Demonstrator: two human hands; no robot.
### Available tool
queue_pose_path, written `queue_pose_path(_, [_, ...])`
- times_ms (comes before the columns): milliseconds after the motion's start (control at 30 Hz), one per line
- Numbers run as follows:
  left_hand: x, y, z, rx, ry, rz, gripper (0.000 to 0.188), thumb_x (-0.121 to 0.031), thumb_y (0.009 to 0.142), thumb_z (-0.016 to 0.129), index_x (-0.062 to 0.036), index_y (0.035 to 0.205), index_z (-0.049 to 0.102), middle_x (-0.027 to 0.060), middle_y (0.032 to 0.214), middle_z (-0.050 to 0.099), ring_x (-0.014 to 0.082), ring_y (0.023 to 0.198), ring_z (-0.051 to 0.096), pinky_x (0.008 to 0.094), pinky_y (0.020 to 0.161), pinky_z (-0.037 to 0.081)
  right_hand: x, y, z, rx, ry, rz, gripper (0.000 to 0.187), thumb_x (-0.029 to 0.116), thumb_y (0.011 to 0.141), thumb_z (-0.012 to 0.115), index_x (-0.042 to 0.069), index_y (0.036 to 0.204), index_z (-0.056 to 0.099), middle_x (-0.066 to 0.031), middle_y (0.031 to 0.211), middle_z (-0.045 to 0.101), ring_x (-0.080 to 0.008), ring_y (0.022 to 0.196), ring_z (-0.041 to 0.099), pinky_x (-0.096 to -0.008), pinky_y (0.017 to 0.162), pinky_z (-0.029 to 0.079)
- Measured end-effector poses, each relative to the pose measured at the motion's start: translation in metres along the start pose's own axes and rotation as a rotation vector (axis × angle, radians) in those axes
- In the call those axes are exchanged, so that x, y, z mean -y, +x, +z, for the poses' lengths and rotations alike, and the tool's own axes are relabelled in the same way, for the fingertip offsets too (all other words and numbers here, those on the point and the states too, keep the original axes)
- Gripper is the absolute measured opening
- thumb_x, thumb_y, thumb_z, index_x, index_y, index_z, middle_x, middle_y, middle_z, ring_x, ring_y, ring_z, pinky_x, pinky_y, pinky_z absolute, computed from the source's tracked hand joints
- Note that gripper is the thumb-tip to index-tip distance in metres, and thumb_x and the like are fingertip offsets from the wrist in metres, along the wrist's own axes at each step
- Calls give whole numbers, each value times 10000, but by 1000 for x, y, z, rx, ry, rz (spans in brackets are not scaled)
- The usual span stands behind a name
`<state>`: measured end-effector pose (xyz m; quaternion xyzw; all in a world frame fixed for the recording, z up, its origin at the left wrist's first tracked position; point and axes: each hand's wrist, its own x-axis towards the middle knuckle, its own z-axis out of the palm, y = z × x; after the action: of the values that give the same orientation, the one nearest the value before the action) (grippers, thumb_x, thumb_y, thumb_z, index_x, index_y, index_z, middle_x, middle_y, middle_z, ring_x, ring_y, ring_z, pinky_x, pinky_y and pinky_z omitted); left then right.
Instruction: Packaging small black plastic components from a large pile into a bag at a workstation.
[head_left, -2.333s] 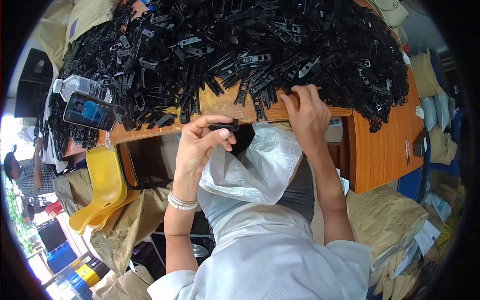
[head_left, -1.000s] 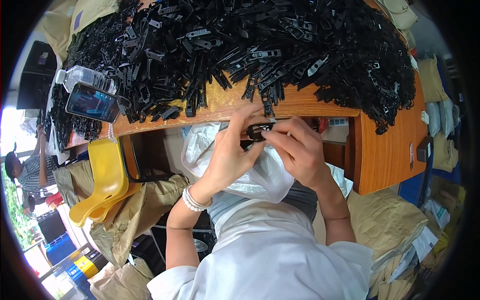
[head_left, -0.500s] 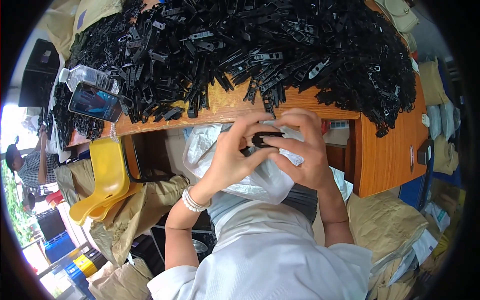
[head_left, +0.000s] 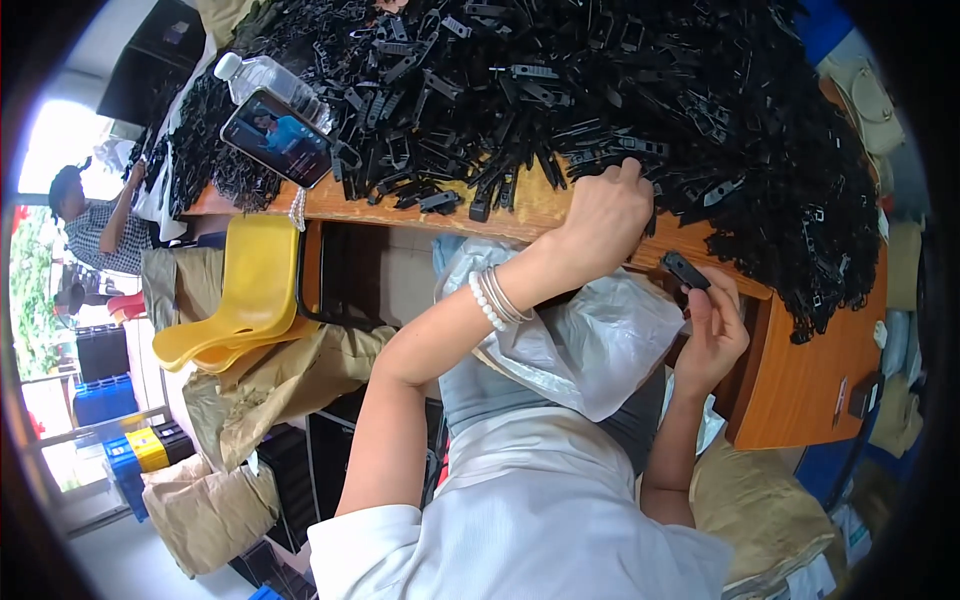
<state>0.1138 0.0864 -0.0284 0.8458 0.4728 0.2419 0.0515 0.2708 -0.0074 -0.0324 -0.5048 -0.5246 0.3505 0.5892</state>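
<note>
My left hand [head_left: 608,218], with white bead and metal bangles at the wrist, reaches across to the near edge of a heap of black plastic clip-like parts [head_left: 520,85]. Its fingers curl downward at the heap, and their tips are mostly hidden, with dark pieces right beside them. Lower and to the right, my right hand [head_left: 715,325] pinches one small, long black plastic part [head_left: 686,270] between thumb and fingers. A translucent white plastic bag [head_left: 600,345] lies over my lap, below both hands.
On the wooden table [head_left: 810,370], a phone [head_left: 275,138] leans by a clear bottle [head_left: 270,80]. A yellow chair [head_left: 255,285] stands left, near brown paper sacks [head_left: 290,390]. A pen [head_left: 840,397] lies at right. Another person [head_left: 105,225] is at far left.
My hands were together over the bag around a black part. They have parted: the left went up to the heap, the right moved right with a black part. The view has shifted.
</note>
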Motion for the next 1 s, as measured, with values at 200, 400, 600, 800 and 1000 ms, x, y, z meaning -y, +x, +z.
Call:
queue_pose_path(200, [0, 1, -8, -122, -132, -84, 115, -77, 714, 633, -7, 775, 566, 122, 794, 534, 293, 646, 574, 380, 566, 459, 2, 7, 2, -83, -29, 2, 178, 26, 840, 596, -107, 959, 594, -103, 1025, 557, -155, 935, 536, -250, 826, 423])
queue_pose_path(400, [-2, -10, -11, -269, -416, -147, 111, -52, 762, 640, 9, 831, 578, 66, 720, 546, 193, 588, 576, 287, 523, 449, 2, 11, 2, -87, 152, 188, 202, 124, 861, 591, -61, 937, 623, -73, 941, 594, -107, 801, 529, -211, 720, 404])
queue_pose_path(600, [-19, -45, -24, -153, -1122, -477, 124, -6, 764, 655, 17, 871, 597, 13, 737, 612, 33, 562, 562, 187, 505, 419, 10, 14, 6, -61, 518, 381, 151, 88, 819, 622, -38, 899, 643, -54, 726, 599, -103, 544, 504, -213, 504, 378])
queue_pose_path(800, [-27, -58, -26, -126, -1187, -446, 97, 28, 756, 629, 35, 852, 627, 27, 665, 600, 79, 625, 615, 188, 546, 449, 16, 12, 12, -13, 487, 455, 149, 127, 833, 614, -20, 824, 630, -20, 647, 545, -77, 455, 431, -184, 427, 303])
queue_pose_path(1000, [-13, -63, -23, -93, -718, -155, 94, 24, 781, 593, 34, 868, 628, 59, 739, 654, 82, 631, 574, 200, 555, 453, 25, 7, 18, 10, 294, 388, 151, 117, 830, 629, -32, 809, 626, -21, 621, 531, -78, 450, 441, -189, 420, 318])
